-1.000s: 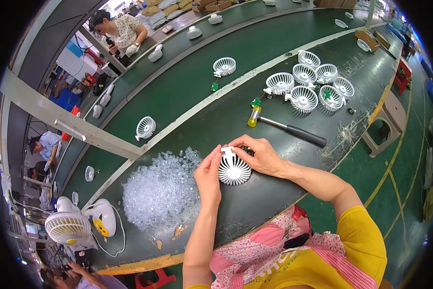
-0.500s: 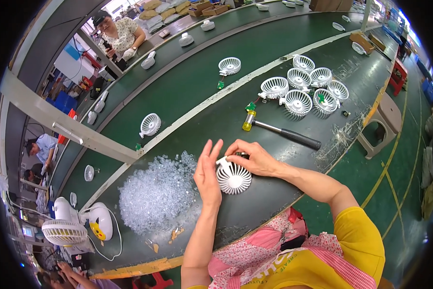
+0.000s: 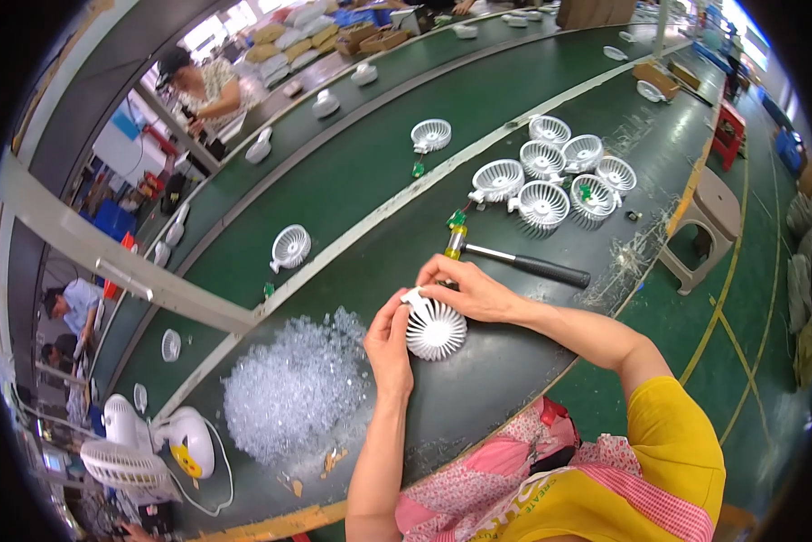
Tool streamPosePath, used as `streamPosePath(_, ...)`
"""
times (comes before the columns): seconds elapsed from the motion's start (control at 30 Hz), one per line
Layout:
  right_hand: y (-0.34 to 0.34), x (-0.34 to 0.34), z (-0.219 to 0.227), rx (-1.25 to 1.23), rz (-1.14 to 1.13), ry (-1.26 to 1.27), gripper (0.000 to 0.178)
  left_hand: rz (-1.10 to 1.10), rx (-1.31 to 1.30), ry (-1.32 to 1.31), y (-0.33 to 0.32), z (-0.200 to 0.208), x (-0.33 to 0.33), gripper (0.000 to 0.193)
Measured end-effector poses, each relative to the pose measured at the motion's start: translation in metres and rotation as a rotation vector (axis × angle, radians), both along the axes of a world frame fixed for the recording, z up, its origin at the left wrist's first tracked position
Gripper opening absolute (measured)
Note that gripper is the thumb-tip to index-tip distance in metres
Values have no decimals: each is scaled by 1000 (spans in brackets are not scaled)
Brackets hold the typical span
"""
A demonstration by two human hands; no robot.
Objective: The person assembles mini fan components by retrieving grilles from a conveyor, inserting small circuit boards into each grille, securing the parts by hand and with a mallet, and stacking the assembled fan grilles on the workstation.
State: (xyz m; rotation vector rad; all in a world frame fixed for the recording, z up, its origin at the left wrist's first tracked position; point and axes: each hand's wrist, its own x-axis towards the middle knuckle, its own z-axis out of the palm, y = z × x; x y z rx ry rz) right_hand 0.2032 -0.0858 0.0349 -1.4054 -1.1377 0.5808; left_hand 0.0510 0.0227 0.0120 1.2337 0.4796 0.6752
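Note:
Both my hands are on a white round slotted fan housing (image 3: 438, 332) above the near part of the bench. My left hand (image 3: 390, 348) pinches its short neck from the left, with the fingers closed. My right hand (image 3: 471, 291) grips the same neck from the upper right, the thumb lying over it. Whatever is between the fingertips is hidden. A pile of small clear plastic pieces (image 3: 289, 388) lies left of my left hand. Beyond my right hand rests a hammer (image 3: 532, 265) with a black handle and a yellow head end, beside a small green circuit board (image 3: 457, 219).
Several white fan housings (image 3: 543, 204) stand grouped at the back right. Others, such as one fan housing (image 3: 291, 247), sit on the green conveyor belt (image 3: 361, 190) behind a pale rail. A white desk fan (image 3: 130, 461) stands at the left end. A plastic stool (image 3: 706, 226) is right of the bench.
My left fingers, previously raised and spread, have closed onto the housing's neck. The view has shifted slightly. Housings on the belt have moved a little to the right relative to the rail.

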Motion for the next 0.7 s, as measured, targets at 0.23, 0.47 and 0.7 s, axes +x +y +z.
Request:
streamPosePath(0.23,103,90,43,305,-444,-288,19,83,453,110,-22,-4,-1,39)
streamPosePath(0.47,134,218,-24,-191,-816,-931,31,-5,557,191,-43,-23,9,28)
streamPosePath(0.7,127,298,-47,-804,-832,-775,22,15,647,205,-28,-6,15,21)
